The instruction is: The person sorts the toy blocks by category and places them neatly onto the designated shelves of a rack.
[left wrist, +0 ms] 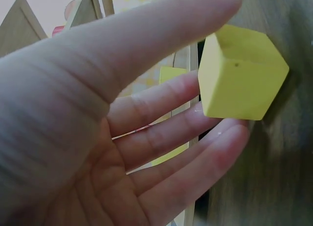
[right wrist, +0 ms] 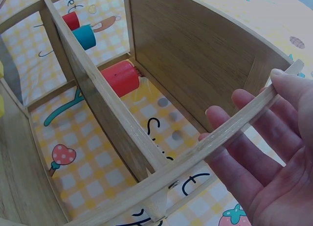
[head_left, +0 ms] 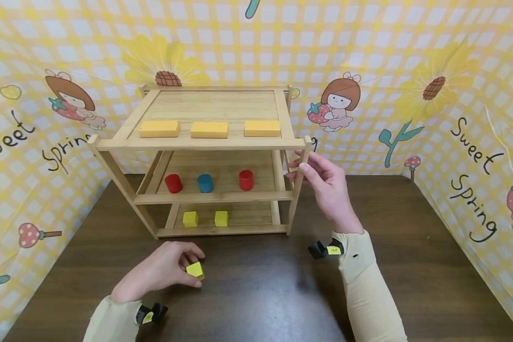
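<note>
My left hand [head_left: 164, 267] pinches a yellow cube [head_left: 195, 270] between thumb and fingers, just above or at the dark table in front of the wooden shelf [head_left: 213, 197]. The left wrist view shows that same cube [left wrist: 244, 77] at the fingertips, the thumb over it. With my right hand [head_left: 328, 189] I hold the shelf's front right post [head_left: 298, 187]; in the right wrist view the thumb lies on one side of the post and the fingers on the other. Two more yellow cubes, a left one [head_left: 190, 219] and a right one [head_left: 221, 218], sit on the bottom tier.
The middle tier carries a red cylinder [head_left: 173, 183], a blue cylinder [head_left: 205, 183] and another red cylinder [head_left: 246, 180]. Three yellow-orange blocks [head_left: 209, 129] lie in a row on the top tier. Behind the dark table [head_left: 256, 294] hangs a yellow checked cloth [head_left: 256, 42].
</note>
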The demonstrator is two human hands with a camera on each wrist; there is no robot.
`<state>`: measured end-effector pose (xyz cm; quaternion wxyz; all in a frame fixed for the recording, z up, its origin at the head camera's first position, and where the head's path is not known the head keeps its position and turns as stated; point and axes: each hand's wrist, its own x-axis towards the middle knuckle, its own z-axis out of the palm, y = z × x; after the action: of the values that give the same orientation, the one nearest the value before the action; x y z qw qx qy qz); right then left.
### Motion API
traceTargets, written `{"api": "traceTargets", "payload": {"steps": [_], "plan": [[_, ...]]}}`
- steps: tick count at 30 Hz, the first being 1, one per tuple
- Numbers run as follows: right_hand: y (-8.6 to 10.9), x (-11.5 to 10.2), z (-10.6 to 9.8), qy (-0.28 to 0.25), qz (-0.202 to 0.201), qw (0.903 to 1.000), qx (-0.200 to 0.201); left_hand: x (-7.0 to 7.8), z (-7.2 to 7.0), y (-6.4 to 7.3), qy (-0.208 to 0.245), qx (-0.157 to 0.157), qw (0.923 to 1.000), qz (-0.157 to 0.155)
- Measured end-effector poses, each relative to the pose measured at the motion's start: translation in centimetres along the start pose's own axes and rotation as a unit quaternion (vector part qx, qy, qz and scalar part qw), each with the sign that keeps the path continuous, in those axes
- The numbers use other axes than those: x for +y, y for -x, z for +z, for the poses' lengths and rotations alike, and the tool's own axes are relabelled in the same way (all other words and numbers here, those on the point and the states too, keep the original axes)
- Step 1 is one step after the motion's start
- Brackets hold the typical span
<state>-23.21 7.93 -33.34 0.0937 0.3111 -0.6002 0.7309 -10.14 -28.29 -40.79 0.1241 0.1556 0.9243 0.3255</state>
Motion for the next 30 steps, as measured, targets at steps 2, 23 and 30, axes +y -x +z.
{"api": "traceTargets", "payload": {"steps": [2, 23, 30], "plan": [[0.01, -0.01, 0.02, 0.000, 0.001, 1.0000, 0.000, -0.07, 0.04, 0.02, 0.000, -0.007, 1.0000, -0.003], [0.08, -0.14, 0.10, 0.006, 0.004, 1.0000, 0.003, -0.29, 0.10, -0.03, 0.006, -0.005, 0.9996, 0.027], [0.04, -0.10, 0.04, -0.005, 0.000, 1.0000, 0.002, -0.03, -0.04, -0.34, 0.015, -0.011, 0.9994, 0.027]]}}
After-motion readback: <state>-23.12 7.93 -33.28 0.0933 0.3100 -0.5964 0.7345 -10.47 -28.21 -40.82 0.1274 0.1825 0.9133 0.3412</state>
